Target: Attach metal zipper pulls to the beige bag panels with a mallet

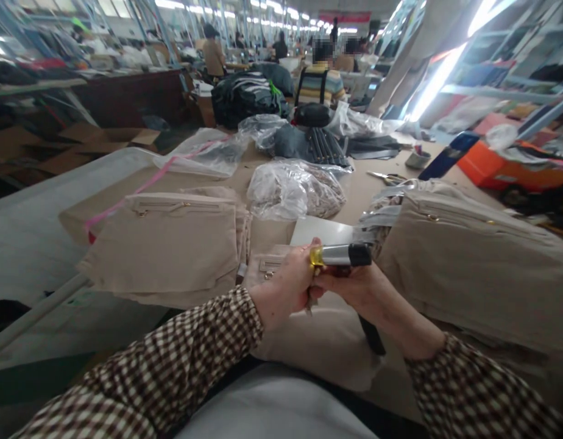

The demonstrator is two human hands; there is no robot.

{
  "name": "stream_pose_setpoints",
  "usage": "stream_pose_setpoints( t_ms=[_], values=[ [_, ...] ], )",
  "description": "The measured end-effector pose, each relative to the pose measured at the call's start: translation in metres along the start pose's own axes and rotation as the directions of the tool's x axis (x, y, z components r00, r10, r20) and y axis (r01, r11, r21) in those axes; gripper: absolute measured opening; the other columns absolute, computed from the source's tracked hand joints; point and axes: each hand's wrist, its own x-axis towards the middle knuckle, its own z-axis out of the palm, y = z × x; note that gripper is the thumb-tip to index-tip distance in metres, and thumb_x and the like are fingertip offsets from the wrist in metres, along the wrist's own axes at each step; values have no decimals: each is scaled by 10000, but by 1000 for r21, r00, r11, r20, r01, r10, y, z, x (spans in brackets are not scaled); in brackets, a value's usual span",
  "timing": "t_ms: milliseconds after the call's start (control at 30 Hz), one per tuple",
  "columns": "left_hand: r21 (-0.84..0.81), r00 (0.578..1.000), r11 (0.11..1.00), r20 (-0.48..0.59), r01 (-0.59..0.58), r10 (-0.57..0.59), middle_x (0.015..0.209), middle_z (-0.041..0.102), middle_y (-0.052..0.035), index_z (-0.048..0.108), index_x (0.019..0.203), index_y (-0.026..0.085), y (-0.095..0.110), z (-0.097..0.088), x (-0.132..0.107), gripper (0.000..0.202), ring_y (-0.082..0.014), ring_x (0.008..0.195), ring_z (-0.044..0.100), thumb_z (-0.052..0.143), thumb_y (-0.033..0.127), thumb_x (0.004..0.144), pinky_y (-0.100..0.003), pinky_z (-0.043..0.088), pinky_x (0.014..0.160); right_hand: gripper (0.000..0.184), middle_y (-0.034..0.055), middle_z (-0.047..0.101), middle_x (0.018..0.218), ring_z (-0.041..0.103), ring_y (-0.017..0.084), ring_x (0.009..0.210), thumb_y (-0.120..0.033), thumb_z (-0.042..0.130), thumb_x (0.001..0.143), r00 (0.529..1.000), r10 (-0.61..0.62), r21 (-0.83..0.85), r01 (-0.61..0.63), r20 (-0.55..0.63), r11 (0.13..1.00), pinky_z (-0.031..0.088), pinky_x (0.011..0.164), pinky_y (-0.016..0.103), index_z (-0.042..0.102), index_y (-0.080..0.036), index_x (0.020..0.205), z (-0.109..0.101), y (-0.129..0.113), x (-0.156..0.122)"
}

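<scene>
My right hand (354, 285) is closed around the handle of a mallet (336, 255). Its head has a silver middle, a yellow end and a black end, and the black grip slants down below the hand. Against the yellow end, my left hand (290, 277) is closed. A small pointed bit shows under its fingers, too blurred to name. Beneath both hands lies a beige fabric piece (309, 341) with a zipper at its upper left. A pale flat board (325, 231) shows just beyond them.
Stacks of beige zippered pieces lie at left (181, 244) and right (473, 262). Behind are a clear plastic bag (295, 189), dark straps (327, 146), scissors (386, 178) and a small cup (417, 160). An orange crate (501, 167) stands at right. Several people sit farther back.
</scene>
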Motion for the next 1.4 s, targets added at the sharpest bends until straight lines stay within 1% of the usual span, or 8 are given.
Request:
stream_pose_setpoints(
  t_ms=[200, 467, 667, 767, 967, 1067, 1267, 1400],
  values=[
    [-72, 1000, 997, 1, 31, -31, 487, 394, 52, 444, 668, 174, -6, 3, -1, 470, -56, 329, 331, 539, 618, 788, -166, 216, 300, 168, -20, 631, 579, 608, 141, 514, -266, 740, 625, 999, 4, -20, -4, 33, 1000, 535, 535, 275, 619, -175, 699, -6, 15, 3],
    [-179, 978, 980, -175, 81, -113, 477, 381, 45, 445, 689, 178, -18, 16, -3, 436, -77, 333, 356, 417, 582, 850, -169, 221, 307, 291, -3, 600, 532, 575, 133, 449, -388, 750, 619, 976, 108, -39, -102, 190, 994, 485, 444, 245, 563, -165, 629, -12, 5, 2],
    [186, 998, 982, -56, -18, 29, 580, 460, 44, 489, 777, 183, -7, 1, 10, 207, -56, 359, 403, 480, 375, 854, -149, 248, 326, 269, -40, 480, 423, 368, 55, 339, -393, 605, 772, 980, 83, -341, -16, 183, 940, 267, 338, 188, 534, -172, 635, -44, -25, 4],
    [385, 999, 922, -18, -29, 39, 628, 516, 31, 528, 817, 178, 9, -13, 17, 67, -50, 361, 413, 517, 243, 824, -150, 204, 311, 213, -58, 467, 460, 322, 36, 326, -344, 626, 746, 978, 118, -316, -60, 170, 947, 206, 317, 185, 529, -169, 673, -58, -20, 17],
    [611, 980, 789, 188, -68, -61, 559, 504, 40, 555, 722, 163, 13, -32, 33, 236, -41, 352, 373, 658, 371, 763, -162, 197, 320, 305, -45, 493, 498, 372, 46, 361, -377, 724, 613, 976, 185, -168, -164, 114, 972, 260, 307, 180, 505, -167, 637, -51, 17, 43],
    [695, 983, 716, 170, -65, -75, 451, 427, 54, 532, 652, 162, 11, -37, 41, 240, -50, 328, 327, 591, 332, 811, -178, 199, 332, 307, -26, 545, 512, 371, 42, 337, -394, 717, 625, 969, 236, -234, -213, 75, 948, 255, 297, 180, 515, -163, 643, -47, 32, 52],
    [908, 1000, 418, -4, 11, -18, 365, 382, 40, 472, 515, 167, 15, -41, 51, 272, -68, 293, 301, 575, 246, 755, -210, 180, 338, 152, -52, 472, 450, 375, 48, 348, -255, 647, 664, 962, 273, -494, -232, 13, 838, 262, 323, 178, 542, -160, 610, -53, 58, 69],
    [926, 999, 377, -21, 30, -28, 359, 375, 38, 458, 497, 172, 13, -41, 56, 279, -73, 293, 305, 570, 238, 744, -218, 193, 350, 97, -53, 455, 457, 386, 57, 361, -224, 597, 681, 957, 289, -548, -242, 1, 801, 277, 351, 185, 544, -159, 633, -54, 66, 73]
  ],
)
